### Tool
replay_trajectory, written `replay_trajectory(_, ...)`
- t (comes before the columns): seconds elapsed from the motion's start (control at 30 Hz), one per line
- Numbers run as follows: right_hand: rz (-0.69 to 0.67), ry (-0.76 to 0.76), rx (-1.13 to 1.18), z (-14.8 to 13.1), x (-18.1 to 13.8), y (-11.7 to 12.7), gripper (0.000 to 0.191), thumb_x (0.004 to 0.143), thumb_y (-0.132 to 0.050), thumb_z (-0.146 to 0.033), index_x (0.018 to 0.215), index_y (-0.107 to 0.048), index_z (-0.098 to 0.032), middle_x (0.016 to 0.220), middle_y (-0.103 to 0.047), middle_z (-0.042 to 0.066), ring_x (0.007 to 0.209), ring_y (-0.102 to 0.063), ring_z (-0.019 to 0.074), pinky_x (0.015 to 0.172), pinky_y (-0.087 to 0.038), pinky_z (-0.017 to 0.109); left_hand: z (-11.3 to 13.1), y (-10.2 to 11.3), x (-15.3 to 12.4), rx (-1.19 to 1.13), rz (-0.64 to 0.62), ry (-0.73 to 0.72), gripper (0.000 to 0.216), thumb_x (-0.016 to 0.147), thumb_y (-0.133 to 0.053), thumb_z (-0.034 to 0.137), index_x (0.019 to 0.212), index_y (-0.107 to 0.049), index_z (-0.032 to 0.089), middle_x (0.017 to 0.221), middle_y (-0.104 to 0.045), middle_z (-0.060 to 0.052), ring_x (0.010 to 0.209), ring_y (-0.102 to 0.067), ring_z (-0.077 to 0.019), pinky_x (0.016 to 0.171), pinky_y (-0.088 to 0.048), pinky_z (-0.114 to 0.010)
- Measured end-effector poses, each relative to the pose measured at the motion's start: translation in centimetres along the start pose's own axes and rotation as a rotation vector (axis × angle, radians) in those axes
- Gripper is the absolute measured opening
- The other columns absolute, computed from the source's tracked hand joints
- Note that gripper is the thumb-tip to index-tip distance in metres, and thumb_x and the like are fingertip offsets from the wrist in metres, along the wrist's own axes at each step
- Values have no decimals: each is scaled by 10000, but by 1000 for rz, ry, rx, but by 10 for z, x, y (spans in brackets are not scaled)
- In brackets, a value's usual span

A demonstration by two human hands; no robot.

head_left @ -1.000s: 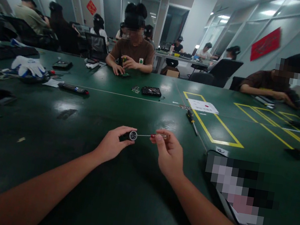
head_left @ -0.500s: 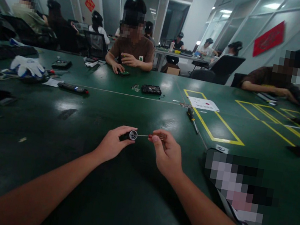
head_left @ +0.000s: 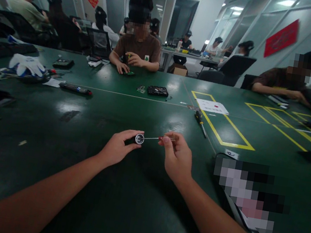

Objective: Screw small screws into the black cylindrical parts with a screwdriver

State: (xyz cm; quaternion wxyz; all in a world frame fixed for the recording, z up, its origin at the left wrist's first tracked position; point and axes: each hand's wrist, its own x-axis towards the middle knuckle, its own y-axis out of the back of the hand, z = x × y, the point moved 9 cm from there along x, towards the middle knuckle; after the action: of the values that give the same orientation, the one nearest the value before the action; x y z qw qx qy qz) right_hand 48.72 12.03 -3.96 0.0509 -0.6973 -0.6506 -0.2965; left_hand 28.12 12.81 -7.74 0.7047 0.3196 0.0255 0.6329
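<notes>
My left hand (head_left: 118, 147) is closed round a small black cylinder (head_left: 139, 139), its round, pale-rimmed open end turned towards me and to the right. Between thumb and fingers, my right hand (head_left: 178, 155) grips a screwdriver (head_left: 161, 138) with a red collar and a see-through handle. The thin metal shaft points left, and its tip is at the cylinder's open end. How deep the tip reaches inside I cannot tell. Both hands are held above the green table (head_left: 93, 205).
A yellow-and-black screwdriver (head_left: 200, 123) lies beyond my right hand, near a white paper (head_left: 213, 106). A black device (head_left: 157, 91) lies farther back. White gloves (head_left: 26, 66) and a dark pen-shaped tool (head_left: 75, 89) are at left. A co-worker (head_left: 138, 48) sits opposite.
My right hand has moved slightly right and up with the screwdriver, and its shaft now slopes more. My left hand stays nearly in place with the cylinder.
</notes>
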Motion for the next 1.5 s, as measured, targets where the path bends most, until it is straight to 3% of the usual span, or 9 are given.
replay_trajectory(0.13,-13,-6,-4,2,0,-1,191,1025,-543,-408,1097,-611,-245,851,-744,23,776,-732,200,737,-525,337,1,-2,0,14,-9,-6,447,879,-722,175,1319,-676,237,1347,-684,-55,1275,-617,-230,1163,-437,-451)
replay_trajectory(0.27,-173,29,104,-3,-4,-15,184,1044,-502,-376,1176,-559,-260,810,-691,-5,743,-686,181,736,-511,330,1,-3,0,46,-20,-36,430,874,-729,171,1297,-690,238,1315,-699,-49,1244,-634,-223,1149,-451,-435)
replay_trajectory(0.4,-276,72,194,-11,-9,-24,206,1032,-523,-441,1094,-600,-260,833,-643,2,755,-626,175,709,-484,317,-3,-3,0,68,-19,-31,420,880,-727,170,1291,-694,252,1313,-700,-38,1239,-634,-216,1145,-451,-431)
replay_trajectory(0.53,-207,41,169,-6,-8,-19,419,1074,-380,-481,912,-682,-238,732,-587,4,678,-568,165,651,-445,316,-3,-5,0,89,-37,-27,421,883,-714,153,1293,-693,251,1310,-700,-37,1242,-632,-215,1142,-454,-429)
replay_trajectory(0.73,-74,-79,286,9,-2,-12,193,988,-561,-382,1102,-641,-248,872,-684,5,816,-673,182,773,-529,337,1,-3,2,96,-21,-33,417,898,-694,177,1308,-683,253,1326,-691,-45,1258,-624,-232,1153,-448,-461)
replay_trajectory(0.87,-24,-110,311,10,2,-9,205,951,-602,-422,997,-656,-230,876,-718,30,839,-700,201,810,-567,365,3,-5,0,97,-40,-46,417,899,-705,207,1313,-680,252,1328,-691,-48,1257,-625,-237,1147,-459,-463)
replay_trajectory(1.03,-56,-117,314,15,5,-13,290,970,-577,-491,1018,-675,-223,860,-717,35,807,-692,194,800,-575,370,3,-4,-1,133,-58,-72,416,912,-693,211,1324,-676,271,1327,-692,-40,1251,-631,-236,1128,-479,-461)
replay_trajectory(1.27,-77,-576,752,61,1,-31,369,902,-627,-581,835,-620,-218,617,-568,-17,547,-567,171,651,-585,388,8,0,3,140,2,-115,379,911,-700,206,1289,-690,230,1320,-698,-59,1247,-638,-229,1141,-470,-454)
replay_trajectory(1.5,68,-357,620,50,4,-14,300,918,-642,-521,962,-661,-224,826,-680,16,719,-659,165,703,-585,332,4,2,2,133,11,-27,420,901,-705,191,1317,-673,242,1344,-685,-51,1267,-624,-231,1154,-451,-479)
